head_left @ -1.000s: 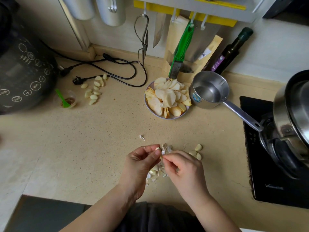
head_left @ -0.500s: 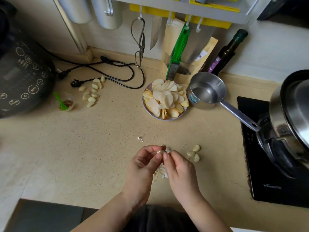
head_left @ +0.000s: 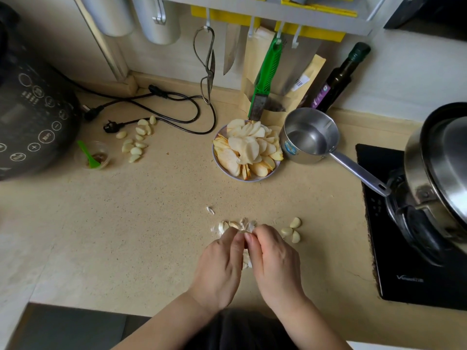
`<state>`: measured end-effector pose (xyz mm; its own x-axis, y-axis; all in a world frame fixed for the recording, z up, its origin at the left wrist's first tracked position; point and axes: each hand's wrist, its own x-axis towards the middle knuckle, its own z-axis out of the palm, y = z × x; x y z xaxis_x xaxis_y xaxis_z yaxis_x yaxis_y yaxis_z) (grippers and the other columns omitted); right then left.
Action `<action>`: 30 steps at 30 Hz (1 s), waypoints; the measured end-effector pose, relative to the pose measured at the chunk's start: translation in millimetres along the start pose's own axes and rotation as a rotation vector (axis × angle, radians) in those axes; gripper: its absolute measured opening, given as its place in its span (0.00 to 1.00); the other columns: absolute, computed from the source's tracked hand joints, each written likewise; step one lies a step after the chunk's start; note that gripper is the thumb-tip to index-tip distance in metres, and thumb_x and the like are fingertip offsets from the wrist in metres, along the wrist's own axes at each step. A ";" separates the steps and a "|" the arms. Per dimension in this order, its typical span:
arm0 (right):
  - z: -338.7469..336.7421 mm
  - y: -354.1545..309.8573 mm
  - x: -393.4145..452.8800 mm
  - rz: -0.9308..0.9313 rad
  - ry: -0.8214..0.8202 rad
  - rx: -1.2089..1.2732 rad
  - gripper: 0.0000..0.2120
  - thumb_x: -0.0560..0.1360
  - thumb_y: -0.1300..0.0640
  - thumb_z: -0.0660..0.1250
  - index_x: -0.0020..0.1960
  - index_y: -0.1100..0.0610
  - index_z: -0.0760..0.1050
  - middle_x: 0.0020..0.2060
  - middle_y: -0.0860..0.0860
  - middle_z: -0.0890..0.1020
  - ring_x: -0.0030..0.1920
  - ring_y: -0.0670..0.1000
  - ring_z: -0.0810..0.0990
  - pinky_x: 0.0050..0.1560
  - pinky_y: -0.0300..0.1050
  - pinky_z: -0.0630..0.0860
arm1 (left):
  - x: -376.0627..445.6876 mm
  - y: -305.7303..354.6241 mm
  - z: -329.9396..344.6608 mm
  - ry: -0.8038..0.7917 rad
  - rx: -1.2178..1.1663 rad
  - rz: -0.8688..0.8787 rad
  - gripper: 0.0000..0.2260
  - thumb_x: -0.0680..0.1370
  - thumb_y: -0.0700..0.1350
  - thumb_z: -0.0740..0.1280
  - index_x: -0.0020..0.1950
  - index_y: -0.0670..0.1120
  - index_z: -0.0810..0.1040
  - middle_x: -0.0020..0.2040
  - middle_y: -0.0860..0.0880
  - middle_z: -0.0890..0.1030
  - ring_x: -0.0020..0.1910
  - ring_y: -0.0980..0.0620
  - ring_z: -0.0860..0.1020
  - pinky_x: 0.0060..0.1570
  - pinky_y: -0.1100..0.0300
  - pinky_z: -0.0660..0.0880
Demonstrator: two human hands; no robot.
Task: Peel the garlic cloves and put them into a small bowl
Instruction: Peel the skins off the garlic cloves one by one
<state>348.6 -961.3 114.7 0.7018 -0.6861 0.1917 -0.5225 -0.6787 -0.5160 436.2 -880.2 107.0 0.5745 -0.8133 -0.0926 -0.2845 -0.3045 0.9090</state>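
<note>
Your left hand (head_left: 219,267) and right hand (head_left: 274,261) are now pressing closer together than a second ago, fingers (head_left: 249,239) of both pinching one garlic clove (head_left: 244,231) (mostly hidden) just above the papery skins (head_left: 233,225) on the tabletop (head_left: 126,236); three peeled cloves (head_left: 292,231) are lying just right

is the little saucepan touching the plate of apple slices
Cannot tell. In the head view the saucepan sits right beside the plate, and its wall overlaps the slices piled at that rim, so neither a gap nor a contact shows plainly.
</note>
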 end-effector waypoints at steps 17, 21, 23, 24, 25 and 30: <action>5.3 -4.9 -3.5 0.012 -0.045 0.345 0.20 0.78 0.52 0.51 0.36 0.64 0.72 0.27 0.52 0.75 0.27 0.51 0.72 0.28 0.51 0.72 | -2.7 -2.5 -1.7 0.027 -0.202 -0.079 0.24 0.79 0.51 0.49 0.22 0.53 0.64 0.20 0.53 0.68 0.22 0.57 0.65 0.28 0.68 0.63; 5.8 -6.3 -3.7 0.154 -0.107 0.476 0.24 0.76 0.46 0.49 0.37 0.63 0.72 0.26 0.49 0.72 0.27 0.48 0.68 0.30 0.50 0.69 | -3.8 -6.5 -0.1 0.050 -0.148 -0.048 0.20 0.79 0.45 0.50 0.26 0.54 0.62 0.20 0.54 0.69 0.22 0.59 0.66 0.27 0.73 0.61; 4.5 -5.2 -1.5 0.155 -0.117 0.466 0.23 0.77 0.45 0.51 0.38 0.62 0.73 0.27 0.47 0.73 0.28 0.46 0.70 0.31 0.46 0.69 | -2.8 -7.5 1.1 0.038 -0.112 -0.025 0.20 0.81 0.44 0.52 0.28 0.52 0.63 0.21 0.55 0.68 0.23 0.60 0.68 0.28 0.74 0.62; 3.5 -3.8 -0.4 0.149 -0.115 0.453 0.23 0.78 0.45 0.52 0.40 0.61 0.74 0.27 0.45 0.74 0.28 0.46 0.71 0.31 0.45 0.70 | -1.4 -6.5 1.4 0.038 -0.124 -0.043 0.22 0.83 0.46 0.51 0.28 0.51 0.63 0.21 0.55 0.68 0.23 0.59 0.68 0.28 0.73 0.62; 2.3 -2.0 0.2 0.144 -0.109 0.434 0.23 0.78 0.43 0.53 0.40 0.60 0.75 0.27 0.44 0.74 0.28 0.44 0.71 0.31 0.43 0.70 | 0.4 -4.1 1.3 0.039 -0.153 -0.077 0.23 0.83 0.49 0.50 0.27 0.50 0.64 0.21 0.55 0.68 0.23 0.58 0.67 0.28 0.71 0.62; 3.0 2.6 -4.2 0.150 -0.094 0.367 0.25 0.77 0.38 0.52 0.40 0.56 0.77 0.27 0.41 0.75 0.31 0.42 0.74 0.32 0.37 0.70 | 2.5 3.6 -0.3 0.021 -0.221 -0.076 0.22 0.79 0.53 0.53 0.25 0.50 0.65 0.21 0.55 0.67 0.22 0.58 0.65 0.28 0.71 0.63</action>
<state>345.7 -959.4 110.1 0.6811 -0.7318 0.0233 -0.4267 -0.4226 -0.7995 436.9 -883.1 110.2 0.6039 -0.7812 -0.1580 -0.0661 -0.2466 0.9669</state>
